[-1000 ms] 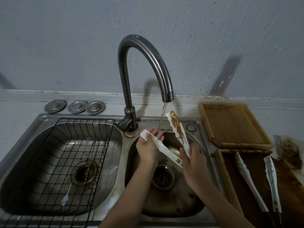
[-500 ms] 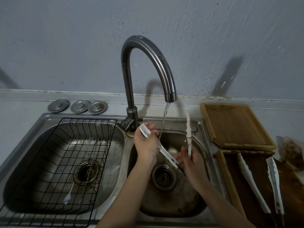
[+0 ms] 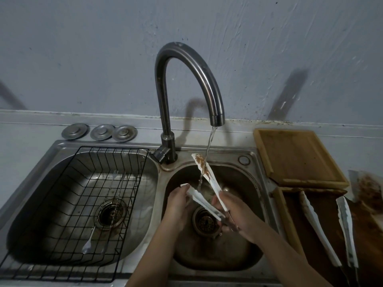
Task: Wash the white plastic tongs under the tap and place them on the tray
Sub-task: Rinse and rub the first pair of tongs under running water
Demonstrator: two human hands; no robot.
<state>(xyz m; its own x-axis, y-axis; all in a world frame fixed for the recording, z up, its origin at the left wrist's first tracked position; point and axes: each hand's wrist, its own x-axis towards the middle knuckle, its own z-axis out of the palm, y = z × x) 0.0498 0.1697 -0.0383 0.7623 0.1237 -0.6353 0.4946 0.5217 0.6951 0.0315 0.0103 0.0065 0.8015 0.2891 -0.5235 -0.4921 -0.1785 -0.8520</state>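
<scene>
White plastic tongs (image 3: pixel 209 181) with a brown smear on the upper arm are spread over the right sink basin (image 3: pixel 244 255). My right hand (image 3: pixel 236 216) grips them near the hinge end. My left hand (image 3: pixel 178 204) holds the tip of the lower arm. The tap (image 3: pixel 186 94) runs, and its water stream (image 3: pixel 209 148) falls onto the stained upper arm. An empty wooden tray (image 3: pixel 298 156) lies on the counter to the right of the sink.
A black wire rack (image 3: pixel 87 206) sits in the left basin with a fork and a spoon under it. Three metal drain covers (image 3: pixel 99 131) lie behind it. A second, dirty wooden tray (image 3: pixel 290 220) at the right holds two more white tongs (image 3: pixel 319 228).
The tongs have turned so the stained face of the upper arm shows again, tilted left under the stream. My left hand has dropped lower into the basin.
</scene>
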